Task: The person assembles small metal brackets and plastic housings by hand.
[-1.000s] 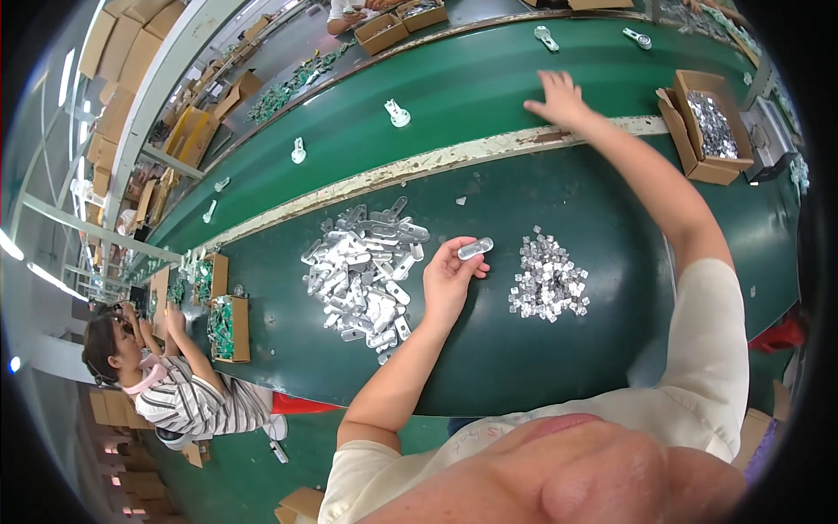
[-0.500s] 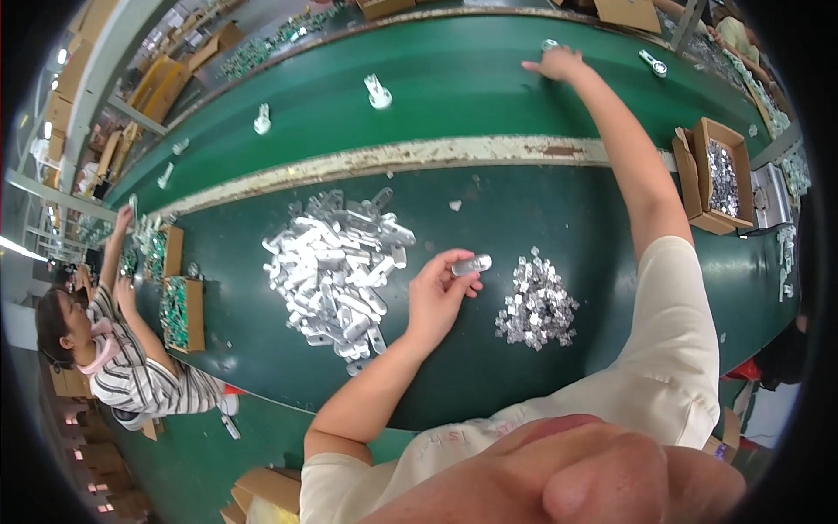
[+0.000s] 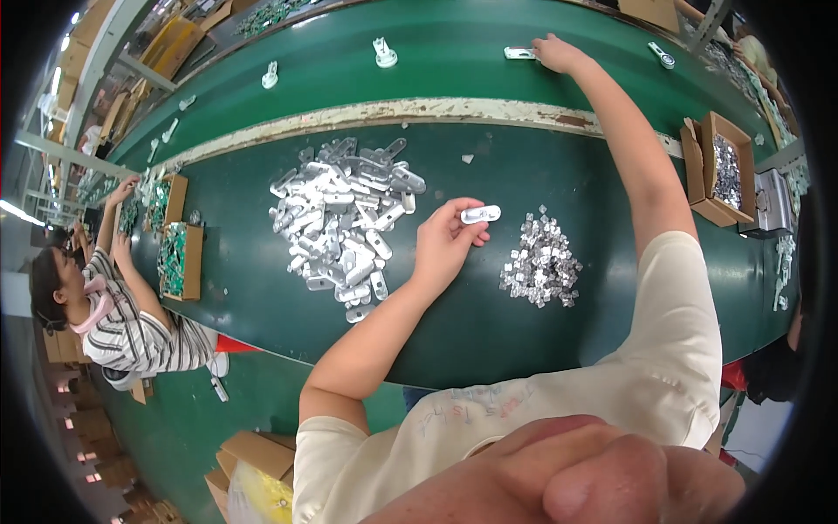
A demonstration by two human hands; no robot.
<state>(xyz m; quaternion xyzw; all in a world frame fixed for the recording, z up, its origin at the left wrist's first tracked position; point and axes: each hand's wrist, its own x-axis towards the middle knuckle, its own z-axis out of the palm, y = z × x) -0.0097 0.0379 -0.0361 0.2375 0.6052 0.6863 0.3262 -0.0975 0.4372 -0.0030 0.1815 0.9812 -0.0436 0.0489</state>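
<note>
My left hand (image 3: 447,243) pinches a small oblong metal cover (image 3: 481,214) between thumb and fingers, above the green table. At the far right my right arm stretches over the green belt. There my right hand (image 3: 559,55) has its fingers closed at the right end of a long white part (image 3: 520,53). To the left of my left hand is a heap of oblong silver metal covers (image 3: 345,218). On its other side lies a smaller pile of tiny shiny metal pieces (image 3: 541,260).
A worn white rail (image 3: 419,112) divides table and belt. Other white parts stand or lie along the belt, one upright part (image 3: 384,54) among them. A cardboard box (image 3: 731,196) of small metal pieces is at right. A co-worker (image 3: 131,314) works at left beside boxes of green parts (image 3: 181,262).
My right hand now has the white part sticking out left from its fingers; before, it hovered beside a part mostly hidden behind it. My left hand keeps its cover, now turned flatter. The view has shifted.
</note>
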